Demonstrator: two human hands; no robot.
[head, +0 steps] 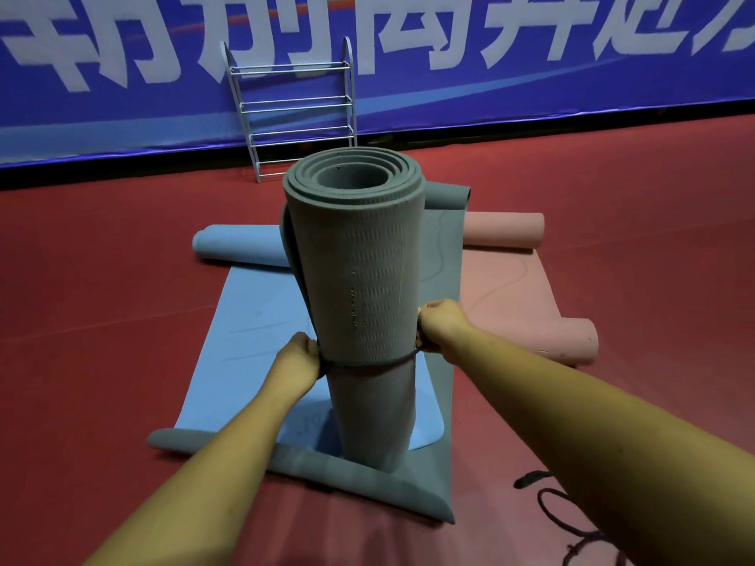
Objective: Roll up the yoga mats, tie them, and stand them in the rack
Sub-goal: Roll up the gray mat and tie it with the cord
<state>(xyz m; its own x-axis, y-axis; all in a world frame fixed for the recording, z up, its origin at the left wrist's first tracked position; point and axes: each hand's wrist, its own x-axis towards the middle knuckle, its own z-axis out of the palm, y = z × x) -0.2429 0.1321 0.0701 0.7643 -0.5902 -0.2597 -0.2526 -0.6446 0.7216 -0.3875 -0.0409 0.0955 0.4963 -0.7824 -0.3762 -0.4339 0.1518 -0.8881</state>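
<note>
The rolled yoga mat (367,279) is showing slate grey, its outer face carrying an embossed pattern of short dashes in close rows. A dark cord (367,367) is banding it. Around it, a blue mat (261,341), a pink mat (510,288) and a grey mat (408,496) are lying plain-coloured. The floor (102,279) is glowing brick red. The banner (122,116) is displaying large white characters on deep blue, and the wire rack (296,102) is gleaming white.
</note>
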